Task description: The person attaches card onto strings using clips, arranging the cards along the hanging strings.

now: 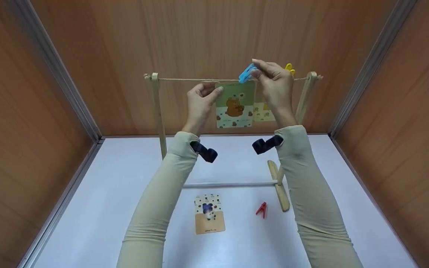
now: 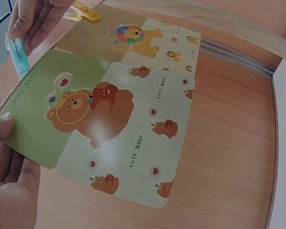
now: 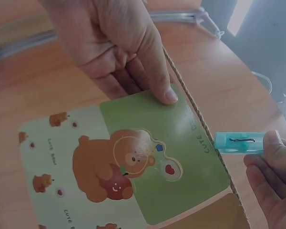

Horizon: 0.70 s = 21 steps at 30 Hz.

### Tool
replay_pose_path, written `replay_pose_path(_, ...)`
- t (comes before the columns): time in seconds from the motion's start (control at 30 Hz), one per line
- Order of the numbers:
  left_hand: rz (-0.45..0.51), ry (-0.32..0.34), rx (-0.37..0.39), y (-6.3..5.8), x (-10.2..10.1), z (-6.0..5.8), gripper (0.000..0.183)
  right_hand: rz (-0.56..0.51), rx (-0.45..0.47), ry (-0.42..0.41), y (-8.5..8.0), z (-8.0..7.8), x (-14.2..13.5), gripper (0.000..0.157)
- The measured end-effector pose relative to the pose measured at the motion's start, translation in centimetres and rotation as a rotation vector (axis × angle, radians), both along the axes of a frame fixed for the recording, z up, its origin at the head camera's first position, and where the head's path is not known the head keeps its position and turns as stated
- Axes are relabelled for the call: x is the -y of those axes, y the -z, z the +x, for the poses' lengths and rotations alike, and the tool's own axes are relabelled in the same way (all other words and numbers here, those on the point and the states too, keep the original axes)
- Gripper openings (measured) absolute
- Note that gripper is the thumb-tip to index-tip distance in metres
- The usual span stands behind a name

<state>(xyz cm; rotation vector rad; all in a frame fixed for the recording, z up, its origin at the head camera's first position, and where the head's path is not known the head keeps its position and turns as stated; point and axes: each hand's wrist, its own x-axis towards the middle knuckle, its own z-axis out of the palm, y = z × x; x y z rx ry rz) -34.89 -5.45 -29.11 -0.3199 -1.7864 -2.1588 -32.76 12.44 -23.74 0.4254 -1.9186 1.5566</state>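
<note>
My left hand [image 1: 200,106] pinches the upper left corner of a green and white bear card [image 1: 235,106], thumb in front and fingers behind, holding it up against a stretched string [image 1: 188,79]. In my right hand [image 1: 277,83] a blue clothespin [image 1: 247,73] is pinched between thumb and fingers, its tip right at the string over the card's top edge. Beyond it, a lion card [image 2: 133,38] hangs from the string under a yellow clothespin [image 2: 85,12]. The right wrist view shows the blue clothespin from the side, at the card's edge.
Wooden posts [image 1: 157,111] carry the string, with a white bar [image 1: 229,184] low between them and a wooden foot [image 1: 278,186] at right. On the white table [image 1: 125,208] lie a panda card [image 1: 209,214] and a red clothespin [image 1: 261,210]. Wood-grain walls [image 1: 214,33] surround it.
</note>
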Motion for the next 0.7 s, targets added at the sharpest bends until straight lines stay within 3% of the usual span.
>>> replay_pose_path(0.23, 0.005, 0.006, -0.004, -0.11, -0.16, -0.08, 0.026, 0.078, 0.044, 0.023, -0.24, 0.15, 0.17, 0.027)
replay_pose_path(0.7, -0.027, 0.005, -0.007, 0.06, -0.31, -0.1, 0.026, 0.22, 0.0, 0.037, 0.28, -0.26, 0.31, 0.024)
